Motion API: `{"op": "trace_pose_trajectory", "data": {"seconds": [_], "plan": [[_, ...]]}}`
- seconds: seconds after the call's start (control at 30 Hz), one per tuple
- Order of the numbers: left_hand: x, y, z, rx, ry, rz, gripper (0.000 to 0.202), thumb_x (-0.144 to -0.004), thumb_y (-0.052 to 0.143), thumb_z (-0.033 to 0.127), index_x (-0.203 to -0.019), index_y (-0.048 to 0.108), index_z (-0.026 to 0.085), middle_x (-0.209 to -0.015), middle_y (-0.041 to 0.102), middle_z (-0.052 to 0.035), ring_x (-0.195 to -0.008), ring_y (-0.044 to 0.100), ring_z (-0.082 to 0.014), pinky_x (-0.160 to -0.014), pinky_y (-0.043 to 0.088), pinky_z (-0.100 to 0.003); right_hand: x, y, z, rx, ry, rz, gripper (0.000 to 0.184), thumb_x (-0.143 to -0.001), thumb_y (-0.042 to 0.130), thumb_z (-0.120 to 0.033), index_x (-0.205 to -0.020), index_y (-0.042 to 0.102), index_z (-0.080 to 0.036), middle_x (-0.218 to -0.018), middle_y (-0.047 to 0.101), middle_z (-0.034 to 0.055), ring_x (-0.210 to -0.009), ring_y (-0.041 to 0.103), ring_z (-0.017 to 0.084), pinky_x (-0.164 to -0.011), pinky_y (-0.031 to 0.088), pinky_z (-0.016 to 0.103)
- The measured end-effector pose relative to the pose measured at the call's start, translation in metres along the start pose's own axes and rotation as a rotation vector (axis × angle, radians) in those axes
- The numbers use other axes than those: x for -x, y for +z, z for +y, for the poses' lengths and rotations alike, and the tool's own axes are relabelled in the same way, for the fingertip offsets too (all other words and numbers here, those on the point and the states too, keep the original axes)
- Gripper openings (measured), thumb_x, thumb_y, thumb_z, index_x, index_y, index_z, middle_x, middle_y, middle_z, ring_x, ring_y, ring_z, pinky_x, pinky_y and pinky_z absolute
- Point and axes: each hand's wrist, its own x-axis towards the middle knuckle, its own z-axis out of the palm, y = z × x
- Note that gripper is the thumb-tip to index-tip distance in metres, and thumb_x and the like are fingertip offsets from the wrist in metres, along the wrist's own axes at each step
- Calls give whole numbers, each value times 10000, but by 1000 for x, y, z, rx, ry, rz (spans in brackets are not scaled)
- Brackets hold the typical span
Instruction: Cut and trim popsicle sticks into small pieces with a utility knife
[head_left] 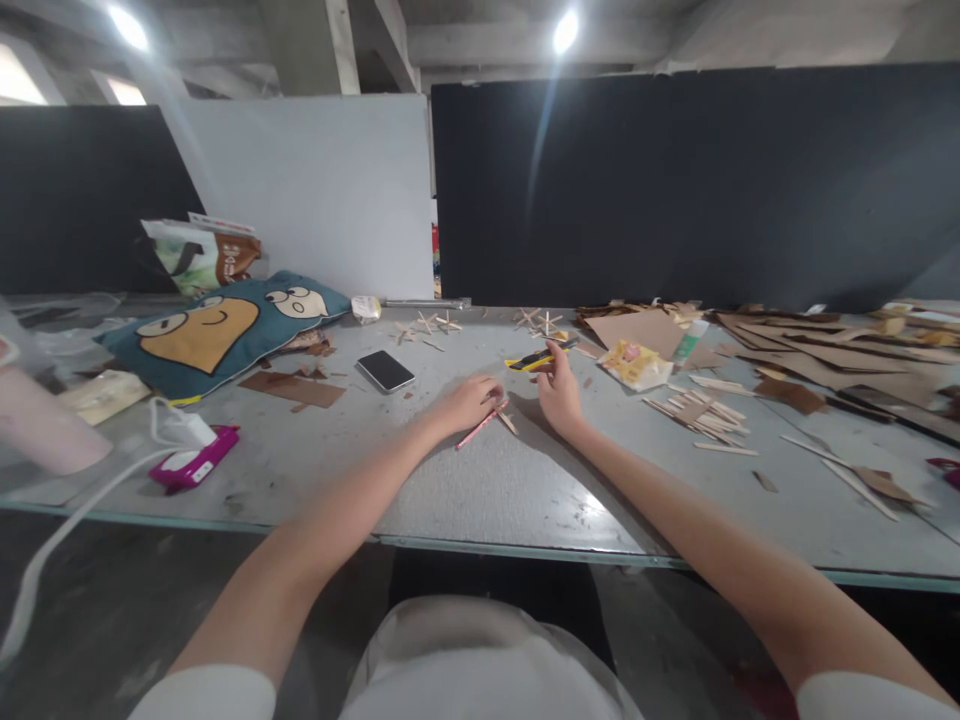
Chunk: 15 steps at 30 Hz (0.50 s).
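My left hand [471,402] rests on the table with its fingers curled together. A thin reddish pencil [472,432] and a short wooden stick [508,424] lie at its fingertips. What the fingers pinch is hidden by the hand. My right hand [559,395] is a little to the right, closed on a yellow and black utility knife [529,361]. The knife is held raised and points left, above the table and apart from the stick. Behind the hands lie several small crossed-stick pieces [540,321].
A phone [385,371], a cushion [225,330] and a magenta power strip [196,460] lie left on the table [480,505]. To the right are a yellow packet [636,366], a glue tube [688,343], a pile of wooden sticks [701,413] and cardboard sheets [817,355].
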Motion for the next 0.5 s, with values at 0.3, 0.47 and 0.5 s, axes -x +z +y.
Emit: {"op": "trace_pose_trajectory", "data": {"seconds": [0.3,0.47,0.5], "plan": [[8,-24,-1,-18,-138,-190,247,-842,785,343,-1060,731,242,-682,657,-13,-609,608,-212,-701,477,-327,-1,-5,1,-16,-4,5,430,-861,588,-275,-1283,627,-204,-1008,767,89,-867,706,248,-817,561,388],[9,-17,-3,-22,-121,-214,135,-921,683,273,-1045,717,233,-633,622,-5,-573,591,-211,-695,472,-331,2,-1,-2,-59,1,-3,378,-930,568,-398,-1261,607,-219,-994,752,75,-874,719,238,-784,547,351],[9,-17,-3,-33,-113,-194,117,-935,666,258,-1037,715,229,-671,637,-21,-621,614,-222,-725,482,-338,2,-1,-3,-64,5,-3,374,-942,563,-418,-1255,604,-218,-981,748,73,-861,720,237,-774,542,349]]}}
